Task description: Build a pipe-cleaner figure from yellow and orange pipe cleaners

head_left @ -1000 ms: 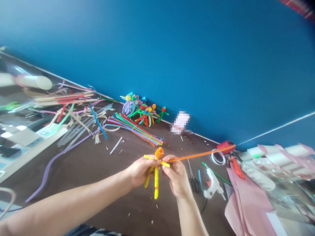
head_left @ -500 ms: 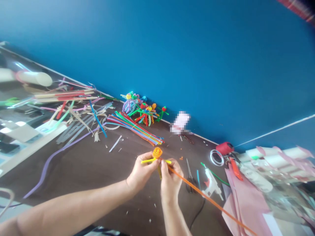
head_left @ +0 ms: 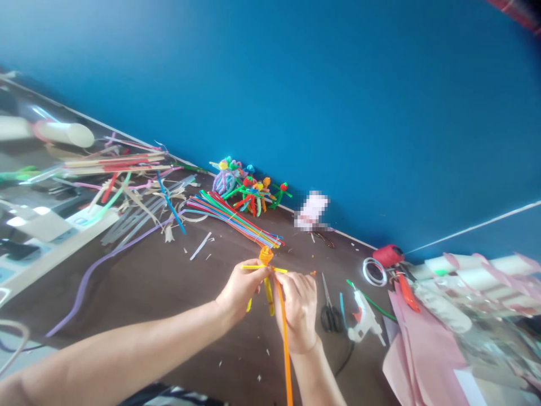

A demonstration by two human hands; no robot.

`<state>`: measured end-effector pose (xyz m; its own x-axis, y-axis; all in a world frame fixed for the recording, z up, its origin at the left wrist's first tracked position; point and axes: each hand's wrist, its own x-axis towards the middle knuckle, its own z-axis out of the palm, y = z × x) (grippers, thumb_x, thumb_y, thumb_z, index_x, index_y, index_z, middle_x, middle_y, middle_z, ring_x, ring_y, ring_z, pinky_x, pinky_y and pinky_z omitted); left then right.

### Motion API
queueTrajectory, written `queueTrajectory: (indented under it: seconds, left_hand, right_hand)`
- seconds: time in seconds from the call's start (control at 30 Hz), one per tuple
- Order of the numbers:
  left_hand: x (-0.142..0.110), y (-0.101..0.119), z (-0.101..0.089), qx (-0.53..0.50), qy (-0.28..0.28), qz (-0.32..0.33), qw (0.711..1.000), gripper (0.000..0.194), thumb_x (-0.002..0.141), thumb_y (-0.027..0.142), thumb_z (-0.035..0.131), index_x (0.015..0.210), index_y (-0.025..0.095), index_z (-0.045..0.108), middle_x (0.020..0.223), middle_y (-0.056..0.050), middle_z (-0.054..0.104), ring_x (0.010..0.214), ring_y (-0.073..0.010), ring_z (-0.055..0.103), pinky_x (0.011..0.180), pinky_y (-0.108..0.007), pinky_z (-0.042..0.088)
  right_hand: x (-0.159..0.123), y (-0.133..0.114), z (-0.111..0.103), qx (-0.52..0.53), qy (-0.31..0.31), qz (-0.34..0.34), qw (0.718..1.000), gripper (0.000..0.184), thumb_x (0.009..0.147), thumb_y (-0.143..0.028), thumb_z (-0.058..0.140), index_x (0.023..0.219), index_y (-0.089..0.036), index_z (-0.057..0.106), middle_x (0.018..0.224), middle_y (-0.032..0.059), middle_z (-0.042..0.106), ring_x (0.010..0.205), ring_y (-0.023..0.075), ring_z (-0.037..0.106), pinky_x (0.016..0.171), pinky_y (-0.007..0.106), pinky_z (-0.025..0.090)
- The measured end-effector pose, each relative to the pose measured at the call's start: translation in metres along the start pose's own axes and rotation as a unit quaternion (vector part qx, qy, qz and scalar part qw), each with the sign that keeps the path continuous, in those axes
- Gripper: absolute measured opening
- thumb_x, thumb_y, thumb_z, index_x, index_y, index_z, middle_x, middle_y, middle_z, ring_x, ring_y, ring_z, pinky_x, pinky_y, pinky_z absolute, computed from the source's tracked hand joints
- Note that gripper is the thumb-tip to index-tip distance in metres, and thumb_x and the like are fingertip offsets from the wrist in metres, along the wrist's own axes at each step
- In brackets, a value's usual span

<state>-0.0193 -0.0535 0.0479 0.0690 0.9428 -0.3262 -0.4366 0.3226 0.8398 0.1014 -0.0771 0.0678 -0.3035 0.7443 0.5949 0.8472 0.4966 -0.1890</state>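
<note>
Between my hands is a small pipe cleaner figure (head_left: pixel 266 256) with a coiled orange head, yellow arms stretched sideways and yellow legs hanging below. My left hand (head_left: pixel 240 287) pinches it just under the head, at its left arm. Close on the other side, my right hand (head_left: pixel 299 301) has its fingers closed at the figure's neck, on a long orange pipe cleaner (head_left: pixel 286 344). That strand runs from the neck down past my right palm and out of the bottom of the view. My fingers hide the exact point where it meets the figure.
Behind my hands lies a bundle of coloured pipe cleaners (head_left: pixel 236 220), with finished figures (head_left: pixel 253 189) by the blue wall. At right are scissors (head_left: pixel 331 316), a white glue gun (head_left: pixel 364 321), pink sheets (head_left: pixel 418 344) and a red spool (head_left: pixel 386 255). Scraps and a power strip (head_left: pixel 63 242) fill the left.
My right hand has turned, and the orange pipe cleaner has swung from slanting right to hanging almost straight down. The figure has shifted slightly left, and its legs show more.
</note>
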Motion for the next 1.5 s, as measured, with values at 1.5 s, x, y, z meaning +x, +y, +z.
queueTrajectory:
  seconds: [1.5]
  left_hand:
    - [-0.003,-0.004,0.002,-0.167,-0.138,-0.061,0.974,0.012,0.069,0.023,0.061,0.065,0.014,0.054,0.058,0.000,0.058,0.051,-0.0102,0.055,0.045,-0.017,0.037]
  right_hand:
    - [-0.002,-0.007,0.021,0.670,0.069,0.471,0.569,0.018,0.066,-0.029,0.066,0.067,-0.019,0.052,0.042,-0.0094,0.043,0.034,0.0026,0.031,0.034,0.013,0.025]
